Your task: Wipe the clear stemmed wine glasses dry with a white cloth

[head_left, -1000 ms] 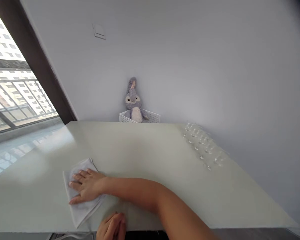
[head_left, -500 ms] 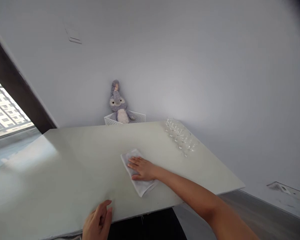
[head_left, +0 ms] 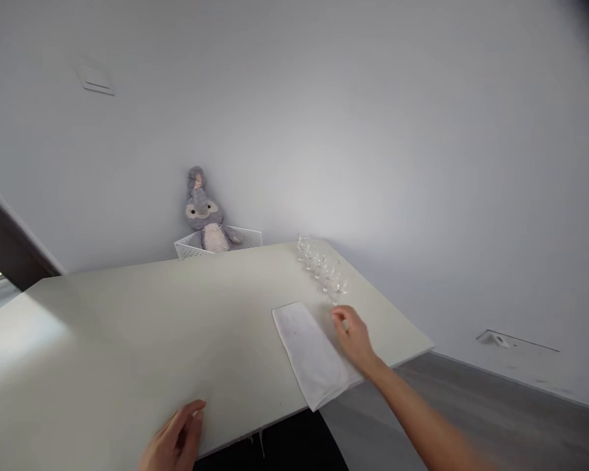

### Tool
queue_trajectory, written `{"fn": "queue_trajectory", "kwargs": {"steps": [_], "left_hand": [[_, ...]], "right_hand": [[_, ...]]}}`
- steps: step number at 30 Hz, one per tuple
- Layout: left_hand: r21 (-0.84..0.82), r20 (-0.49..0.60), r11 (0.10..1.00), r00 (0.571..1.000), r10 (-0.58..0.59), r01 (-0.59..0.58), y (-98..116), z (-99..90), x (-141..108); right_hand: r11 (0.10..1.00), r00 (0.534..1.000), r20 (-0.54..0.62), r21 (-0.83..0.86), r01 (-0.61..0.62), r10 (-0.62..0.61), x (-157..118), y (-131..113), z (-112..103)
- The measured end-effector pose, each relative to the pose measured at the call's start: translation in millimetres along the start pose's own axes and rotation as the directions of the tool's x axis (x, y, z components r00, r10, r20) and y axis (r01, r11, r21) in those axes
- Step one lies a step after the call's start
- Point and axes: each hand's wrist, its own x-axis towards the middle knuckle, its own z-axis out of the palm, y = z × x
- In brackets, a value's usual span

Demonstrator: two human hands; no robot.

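A folded white cloth (head_left: pixel 310 356) lies flat on the pale table (head_left: pixel 177 333), its lower corner at the front edge. My right hand (head_left: pixel 354 339) is just right of the cloth and off it, fingers loosely bent with a gap between thumb and forefinger. It holds nothing that I can see. Just beyond its fingertips stands the nearest of several small clear stemmed glasses (head_left: pixel 325 278), grouped along the table's right side. Over the front edge, my left hand (head_left: pixel 171 439) rests with thumb and forefinger slightly apart, holding nothing visible.
Behind the table, a grey plush toy (head_left: pixel 206 216) sits in a white perforated basket (head_left: pixel 248 238) against the wall. A dark window frame (head_left: pixel 14 235) is at the left. Grey floor (head_left: pixel 422 405) shows past the table's right corner.
My right hand has come off the cloth and moved right toward the glasses. The cloth now lies nearer the front edge and the glasses. The view has turned right.
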Motion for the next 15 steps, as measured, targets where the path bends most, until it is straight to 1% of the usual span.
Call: {"fn": "queue_trajectory", "kwargs": {"steps": [1, 2, 3, 4, 5, 6, 8, 10, 11, 12, 13, 14, 15], "left_hand": [[-0.002, 0.015, 0.998, 0.998, 0.068, -0.068, 7.3, 1.5, 7.3], [0.000, 0.057, 0.990, 0.988, 0.144, -0.144, 17.8, 4.6, 16.1], [-0.003, 0.100, 0.974, 0.969, 0.227, -0.228, 31.1, 9.6, 26.1], [-0.011, 0.145, 0.948, 0.937, 0.316, -0.318, 46.5, 16.7, 37.0], [-0.020, 0.188, 0.912, 0.894, 0.406, -0.410, 62.9, 25.9, 48.5], [-0.015, 0.195, 0.874, 0.856, 0.478, -0.485, 79.3, 36.7, 60.1], [0.015, 0.235, 0.778, 0.759, 0.607, -0.628, 107.3, 60.4, 82.0], [0.015, 0.329, 0.704, 0.669, 0.667, -0.710, 124.9, 80.9, 98.8], [0.014, 0.376, 0.686, 0.640, 0.670, -0.727, 129.5, 88.1, 104.4], [0.024, 0.412, 0.680, 0.627, 0.661, -0.733, 131.7, 92.8, 107.6], [0.050, 0.437, 0.684, 0.632, 0.640, -0.728, 132.1, 94.9, 108.5], [0.091, 0.449, 0.696, 0.653, 0.609, -0.712, 131.2, 94.9, 107.2], [0.140, 0.452, 0.712, 0.684, 0.572, -0.688, 129.4, 93.1, 103.8]], "right_hand": [[0.991, 0.988, -0.085, 0.003, -0.132, 0.132, 3.8, 9.1, -6.0], [0.970, 0.962, -0.124, 0.016, -0.243, 0.243, 8.4, 18.0, -11.0], [0.946, 0.938, -0.129, 0.036, -0.321, 0.323, 13.7, 26.2, -14.6], [0.927, 0.921, -0.111, 0.063, -0.369, 0.374, 19.0, 33.6, -16.6], [0.913, 0.911, -0.084, 0.094, -0.396, 0.404, 24.1, 39.7, -16.9], [0.903, 0.906, -0.057, 0.124, -0.411, 0.419, 28.7, 44.5, -15.5], [0.889, 0.899, -0.018, 0.162, -0.428, 0.437, 35.8, 50.1, -9.3], [0.882, 0.895, 0.008, 0.166, -0.440, 0.445, 40.4, 51.7, -1.4], [0.884, 0.896, 0.020, 0.159, -0.440, 0.443, 42.0, 51.9, 2.3], [0.887, 0.898, 0.030, 0.148, -0.438, 0.438, 43.3, 51.9, 5.5], [0.891, 0.901, 0.043, 0.135, -0.434, 0.432, 44.4, 52.2, 8.1], [0.895, 0.903, 0.058, 0.123, -0.430, 0.426, 45.4, 52.9, 10.2], [0.899, 0.906, 0.071, 0.113, -0.423, 0.417, 46.3, 54.1, 11.9]]}}
